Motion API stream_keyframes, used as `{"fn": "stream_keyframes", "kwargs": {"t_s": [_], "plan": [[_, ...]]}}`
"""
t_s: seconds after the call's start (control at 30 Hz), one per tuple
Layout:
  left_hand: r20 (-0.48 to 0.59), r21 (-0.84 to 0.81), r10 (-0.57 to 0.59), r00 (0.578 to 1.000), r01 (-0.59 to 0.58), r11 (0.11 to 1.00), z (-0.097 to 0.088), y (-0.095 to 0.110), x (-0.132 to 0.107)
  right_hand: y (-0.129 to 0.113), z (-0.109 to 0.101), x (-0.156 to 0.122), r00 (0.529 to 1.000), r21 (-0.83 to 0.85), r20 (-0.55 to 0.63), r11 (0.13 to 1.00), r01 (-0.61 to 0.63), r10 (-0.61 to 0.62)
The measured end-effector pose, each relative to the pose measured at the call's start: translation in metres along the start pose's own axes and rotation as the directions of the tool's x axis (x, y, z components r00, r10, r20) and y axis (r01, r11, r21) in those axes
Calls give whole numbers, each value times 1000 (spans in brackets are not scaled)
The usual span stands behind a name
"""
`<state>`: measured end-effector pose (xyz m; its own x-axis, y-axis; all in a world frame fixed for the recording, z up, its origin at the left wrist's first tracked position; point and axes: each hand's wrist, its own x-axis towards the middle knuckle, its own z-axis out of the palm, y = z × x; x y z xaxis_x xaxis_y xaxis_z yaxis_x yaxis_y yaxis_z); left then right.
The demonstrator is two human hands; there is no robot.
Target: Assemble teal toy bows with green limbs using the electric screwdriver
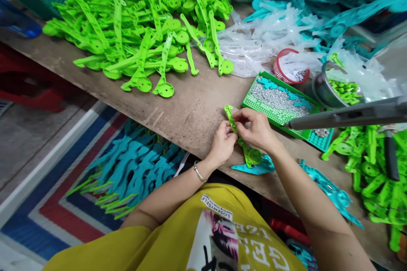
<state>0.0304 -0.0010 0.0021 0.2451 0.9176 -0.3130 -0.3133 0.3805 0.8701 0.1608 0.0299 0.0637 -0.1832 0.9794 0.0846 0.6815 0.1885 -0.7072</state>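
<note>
Green part (pixel 237 133) sits between my hands at the near edge of the bench (pixel 190 110), just in front of the green tray (pixel 254 103) of small metal bits. My left hand (pixel 222 144) pinches its middle and my right hand (pixel 256 129) pinches the upper end (fingers curled tight). A teal part (pixel 254 168) lies right under it, and a big green pile (pixel 143 25) is further back.

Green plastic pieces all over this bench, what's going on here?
A person at a wooden bench holds one green plastic piece between both hands: the left hand grips its middle, the right hand pinches near its top. A teal piece lies under it. A green tray of small metal parts sits just beyond, and a heap of green pieces lies further back.
</note>
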Motion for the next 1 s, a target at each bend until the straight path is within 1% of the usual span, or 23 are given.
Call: {"fn": "stream_keyframes", "kwargs": {"t_s": [0.2, 0.4, 0.57, 0.67, 0.73, 0.83, 1.0], "plan": [[1, 1, 13, 1000, -13, 1000, -1, -3, 1, -2, 8, 2, 998, -70, -43, 997, 35, -39], [-14, 17, 13, 1000, -13, 1000, -1, -1, 0, -4, -1, -1, 997, -74, 17, 994, 76, -75], [-1, -6, 13, 1000, -13, 1000, -1, -2, 0, -2, -2, -3, 997, -64, 5, 995, 74, -74], [-7, -14, 14, 1000, -14, 1000, -1, -3, 0, -1, 0, -3, 997, -103, 11, 992, 77, -76], [-14, -17, 3, 1000, -4, 1000, -1, -2, 0, -2, 0, -2, 997, -117, 20, 990, 74, -72], [-16, -16, -9, 1000, 9, 1000, 0, 1, -1, -4, -2, 2, 999, -87, 25, 995, 50, -48], [-9, -17, 4, 1000, -4, 1000, 0, 0, -1, -6, -3, 3, 999, -68, 49, 998, 4, 0]]}}
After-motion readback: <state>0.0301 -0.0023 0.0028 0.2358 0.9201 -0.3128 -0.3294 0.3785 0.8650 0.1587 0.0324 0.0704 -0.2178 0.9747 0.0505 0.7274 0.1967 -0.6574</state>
